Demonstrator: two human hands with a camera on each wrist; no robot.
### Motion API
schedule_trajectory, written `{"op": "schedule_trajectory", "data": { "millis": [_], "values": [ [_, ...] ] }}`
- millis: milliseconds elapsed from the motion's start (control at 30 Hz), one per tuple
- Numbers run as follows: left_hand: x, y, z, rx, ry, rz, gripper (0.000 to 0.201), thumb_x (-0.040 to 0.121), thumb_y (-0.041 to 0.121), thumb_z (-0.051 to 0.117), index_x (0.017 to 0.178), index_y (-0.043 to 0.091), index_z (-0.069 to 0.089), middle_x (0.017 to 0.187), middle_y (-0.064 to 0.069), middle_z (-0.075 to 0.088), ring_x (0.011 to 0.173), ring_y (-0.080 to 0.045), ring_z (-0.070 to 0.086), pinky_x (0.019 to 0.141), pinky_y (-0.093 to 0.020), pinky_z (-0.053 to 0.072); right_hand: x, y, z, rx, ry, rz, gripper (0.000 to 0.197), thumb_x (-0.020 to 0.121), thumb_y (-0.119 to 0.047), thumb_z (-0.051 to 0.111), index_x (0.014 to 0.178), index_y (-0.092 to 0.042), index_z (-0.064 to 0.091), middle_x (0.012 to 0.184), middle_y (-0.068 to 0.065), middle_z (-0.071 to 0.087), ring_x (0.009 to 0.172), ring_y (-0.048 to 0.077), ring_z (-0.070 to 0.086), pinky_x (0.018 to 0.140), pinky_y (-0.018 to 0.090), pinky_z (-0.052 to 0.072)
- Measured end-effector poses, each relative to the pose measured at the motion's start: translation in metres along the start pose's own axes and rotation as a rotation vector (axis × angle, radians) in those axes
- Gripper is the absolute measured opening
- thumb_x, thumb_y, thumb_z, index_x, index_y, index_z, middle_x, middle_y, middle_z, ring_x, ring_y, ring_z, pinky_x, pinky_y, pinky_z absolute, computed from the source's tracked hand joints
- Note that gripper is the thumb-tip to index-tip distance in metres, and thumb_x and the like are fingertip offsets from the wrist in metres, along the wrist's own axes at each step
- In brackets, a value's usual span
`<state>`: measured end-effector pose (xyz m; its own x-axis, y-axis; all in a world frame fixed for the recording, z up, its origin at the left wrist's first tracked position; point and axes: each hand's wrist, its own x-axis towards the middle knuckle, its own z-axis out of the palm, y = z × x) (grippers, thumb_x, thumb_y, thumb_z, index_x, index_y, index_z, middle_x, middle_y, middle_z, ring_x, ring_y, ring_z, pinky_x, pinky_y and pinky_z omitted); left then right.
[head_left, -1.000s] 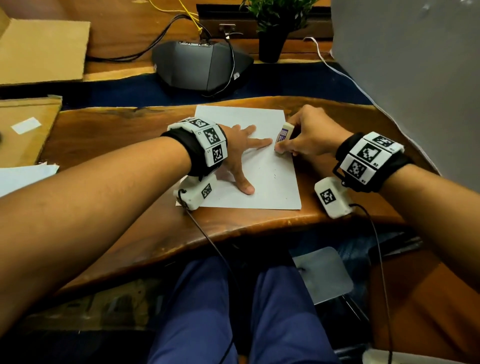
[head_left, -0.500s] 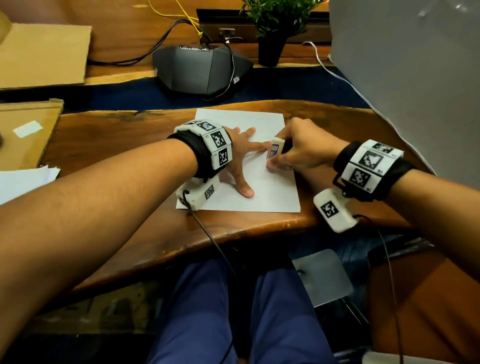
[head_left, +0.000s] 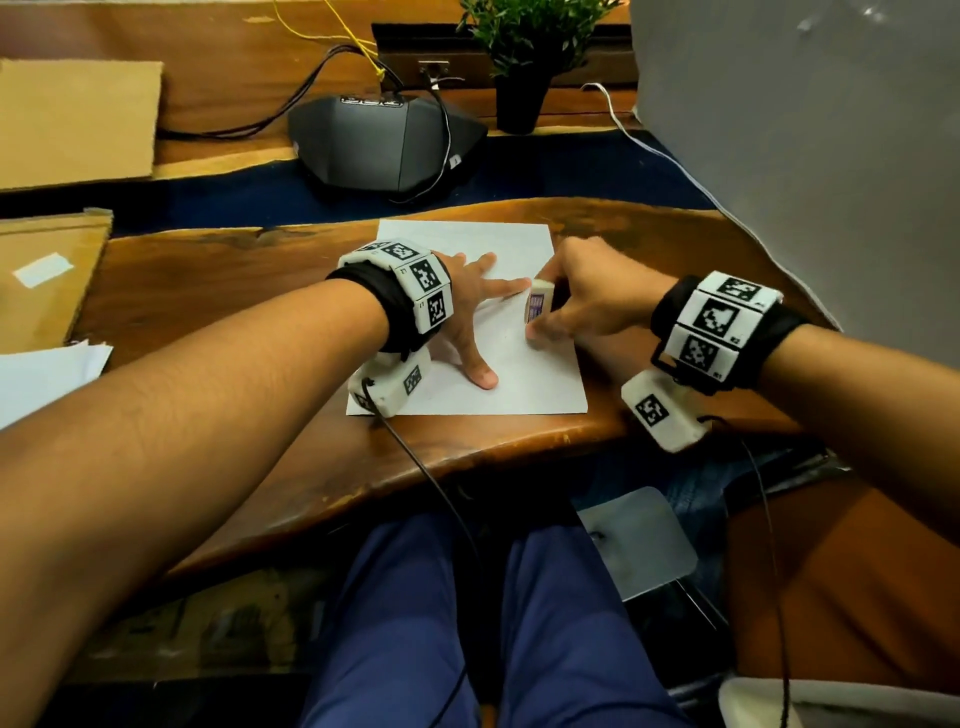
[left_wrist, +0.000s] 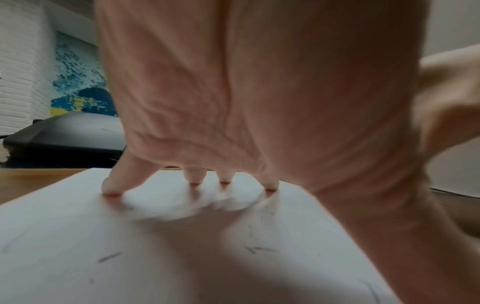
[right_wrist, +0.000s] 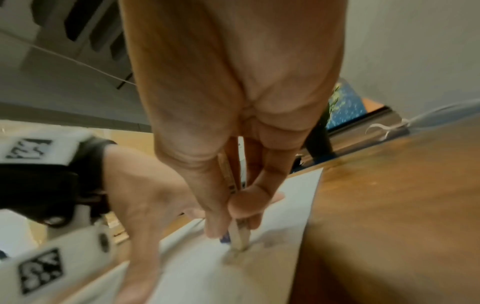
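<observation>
A white sheet of paper (head_left: 524, 374) lies on the wooden table (head_left: 234, 291). My left hand (head_left: 475, 306) is spread flat on the sheet with straight fingers (left_wrist: 111, 185) pressing it down. My right hand (head_left: 582, 306) pinches a small white eraser (head_left: 537, 307) with a purple label and holds its lower end on the paper, just right of my left index finger. In the right wrist view the eraser (right_wrist: 237, 238) touches the paper (right_wrist: 285, 216) below the thumb and fingers. Thin dark eraser crumbs lie on the sheet (left_wrist: 182, 257) in the left wrist view.
A black conference phone (head_left: 384, 143) with cables sits behind the paper. A potted plant (head_left: 524, 67) stands to its right. Cardboard pieces (head_left: 78, 119) and loose white sheets (head_left: 47, 374) lie at the left. A grey panel (head_left: 805, 130) rises at the right.
My right hand has moved the eraser left and toward me across the sheet, closer to my left index finger. My left hand stays pressed on the paper.
</observation>
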<state>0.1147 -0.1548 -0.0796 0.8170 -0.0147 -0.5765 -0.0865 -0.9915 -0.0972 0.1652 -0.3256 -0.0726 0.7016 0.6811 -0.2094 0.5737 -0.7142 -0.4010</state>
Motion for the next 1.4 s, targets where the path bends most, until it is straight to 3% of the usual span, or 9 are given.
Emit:
{"op": "schedule_trajectory", "data": {
  "millis": [200,367,467,633,767,967,1133,1300,1400],
  "values": [
    [-0.004,0.003,-0.001,-0.006,0.005,0.011,0.143,0.032,0.082,0.067,0.146,0.054,-0.014,0.163,0.001,-0.019,0.150,-0.034,-0.005,0.115,-0.063,0.013,0.002,0.007,-0.009,0.002,0.068,0.053,0.035,0.077,-0.031,0.084,0.105,-0.012,0.075,0.103,0.005,0.074,0.087,0.014,0.069,0.072,0.024,0.056],
    [-0.007,0.000,0.002,-0.023,0.006,0.009,0.141,0.036,0.080,0.071,0.147,0.054,-0.012,0.162,0.003,-0.020,0.150,-0.032,-0.006,0.116,-0.064,0.011,-0.004,0.000,-0.006,-0.046,-0.083,-0.020,0.029,0.078,-0.031,0.082,0.102,-0.017,0.076,0.096,-0.003,0.074,0.079,0.005,0.067,0.063,0.016,0.050],
    [-0.010,-0.002,-0.001,0.002,0.005,0.022,0.138,0.047,0.069,0.083,0.147,0.055,-0.010,0.163,0.005,-0.017,0.151,-0.029,-0.005,0.116,-0.061,0.010,0.003,0.012,-0.017,0.002,0.066,0.040,0.033,0.075,-0.032,0.084,0.102,-0.014,0.077,0.100,0.002,0.075,0.080,0.007,0.067,0.065,0.018,0.051],
    [-0.017,-0.009,-0.009,0.037,-0.057,0.038,0.134,0.050,0.054,0.090,0.146,0.059,-0.003,0.163,0.010,-0.012,0.151,-0.025,0.001,0.118,-0.055,0.017,0.002,0.009,-0.001,0.013,0.018,0.003,0.035,0.075,-0.033,0.084,0.103,-0.014,0.076,0.097,0.001,0.074,0.077,0.004,0.067,0.059,0.013,0.047],
    [-0.021,0.000,-0.002,-0.054,-0.050,0.031,0.140,0.043,0.065,0.086,0.148,0.055,-0.007,0.163,0.009,-0.016,0.151,-0.023,-0.001,0.119,-0.052,0.014,0.003,0.007,0.003,0.022,0.049,0.004,0.035,0.074,-0.033,0.085,0.100,-0.012,0.076,0.094,0.002,0.074,0.077,0.007,0.067,0.058,0.014,0.045],
    [-0.020,0.001,0.013,-0.066,-0.002,0.056,0.145,0.046,0.061,0.088,0.148,0.051,-0.015,0.161,0.003,-0.025,0.149,-0.024,-0.015,0.118,-0.060,0.009,-0.004,0.001,0.008,0.062,0.129,-0.004,0.029,0.076,-0.030,0.085,0.095,-0.011,0.076,0.093,0.006,0.075,0.074,0.009,0.066,0.060,0.017,0.049],
    [-0.018,0.002,0.013,-0.063,-0.017,0.045,0.147,0.043,0.064,0.087,0.150,0.049,-0.012,0.160,0.003,-0.027,0.149,-0.025,-0.017,0.117,-0.062,0.008,-0.023,-0.024,0.025,0.058,-0.102,-0.157,0.021,0.077,-0.031,0.084,0.090,-0.015,0.077,0.082,-0.001,0.076,0.064,0.007,0.070,0.059,0.017,0.053],
    [-0.017,0.002,0.013,-0.053,-0.017,0.046,0.147,0.042,0.065,0.085,0.149,0.049,-0.015,0.160,0.003,-0.027,0.149,-0.025,-0.017,0.118,-0.061,0.007,-0.010,-0.011,0.011,0.057,0.130,-0.013,0.025,0.077,-0.028,0.084,0.095,-0.012,0.076,0.091,0.004,0.075,0.073,0.010,0.067,0.060,0.018,0.051],
    [-0.016,-0.001,0.013,-0.050,-0.019,0.052,0.150,0.039,0.067,0.085,0.149,0.049,-0.014,0.160,0.002,-0.027,0.149,-0.026,-0.017,0.117,-0.062,0.007,-0.024,-0.026,0.027,0.031,-0.018,-0.143,0.018,0.077,-0.029,0.084,0.085,-0.016,0.076,0.078,-0.003,0.073,0.067,0.009,0.068,0.057,0.019,0.051]
  ]
}}
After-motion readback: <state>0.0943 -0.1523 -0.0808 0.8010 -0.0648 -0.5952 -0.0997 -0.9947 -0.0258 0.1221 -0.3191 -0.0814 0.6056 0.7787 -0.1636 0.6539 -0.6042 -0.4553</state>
